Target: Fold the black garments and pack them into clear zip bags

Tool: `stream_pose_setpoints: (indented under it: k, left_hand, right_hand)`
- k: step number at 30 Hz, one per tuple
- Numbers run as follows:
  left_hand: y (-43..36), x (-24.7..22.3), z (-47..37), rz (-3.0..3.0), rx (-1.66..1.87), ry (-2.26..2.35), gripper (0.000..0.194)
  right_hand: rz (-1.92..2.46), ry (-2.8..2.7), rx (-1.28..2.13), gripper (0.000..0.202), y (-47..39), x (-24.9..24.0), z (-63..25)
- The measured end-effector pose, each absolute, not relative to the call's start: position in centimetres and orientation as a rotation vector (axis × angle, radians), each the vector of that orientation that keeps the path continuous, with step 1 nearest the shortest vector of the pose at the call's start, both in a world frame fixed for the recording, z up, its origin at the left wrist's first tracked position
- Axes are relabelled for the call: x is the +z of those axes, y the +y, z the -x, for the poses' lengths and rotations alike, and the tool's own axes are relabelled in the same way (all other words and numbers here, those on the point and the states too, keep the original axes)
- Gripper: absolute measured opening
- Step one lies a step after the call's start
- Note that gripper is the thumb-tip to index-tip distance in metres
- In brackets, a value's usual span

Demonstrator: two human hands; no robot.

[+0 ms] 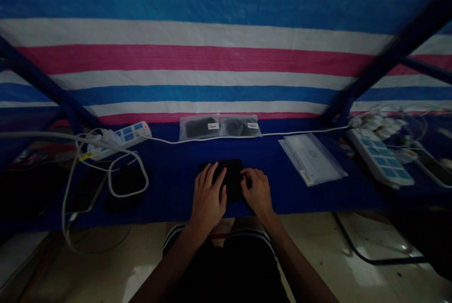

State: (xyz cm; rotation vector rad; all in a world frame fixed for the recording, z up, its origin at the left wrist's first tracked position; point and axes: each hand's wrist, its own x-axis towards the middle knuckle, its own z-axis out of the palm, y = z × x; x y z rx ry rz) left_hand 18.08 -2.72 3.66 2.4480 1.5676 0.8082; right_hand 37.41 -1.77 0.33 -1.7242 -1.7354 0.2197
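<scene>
The flat black item [233, 181] lies centrally on the blue table [169, 185]. Left hand [209, 195]: fingers extended over the item's left side. Right hand [257, 191]: fingers curled at its right edge; grip cannot be determined. Far side: 2 plastic bags [200, 128].

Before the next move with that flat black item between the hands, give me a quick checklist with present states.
1. Left hand over the black item's left side: ok, fingers spread.
2. Right hand at its right edge: ok; whether it grips firmly: cannot tell.
3. Long white cord clear of the item: ok, it runs beyond it.
4. Clear plastic packet apart from the right hand: ok, farther right.
5. Item's surface details readable: not ok, too dark.
</scene>
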Motion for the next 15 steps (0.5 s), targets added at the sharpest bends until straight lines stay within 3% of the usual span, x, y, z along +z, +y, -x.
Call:
stream_pose_setpoints:
  k: [10,15]
  left_hand:
    - [-2.2,1.4,-19.1,-2.535,0.590,1.566,0.058]
    - [-2.2,1.0,-19.2,-2.532,0.578,1.590,0.064]
  right_hand:
    - [1.503,-1.638,0.140,0.023,-2.9,1.7,-36.8]
    - [1.405,-1.870,0.221,0.044,-3.0,3.2,-34.3]
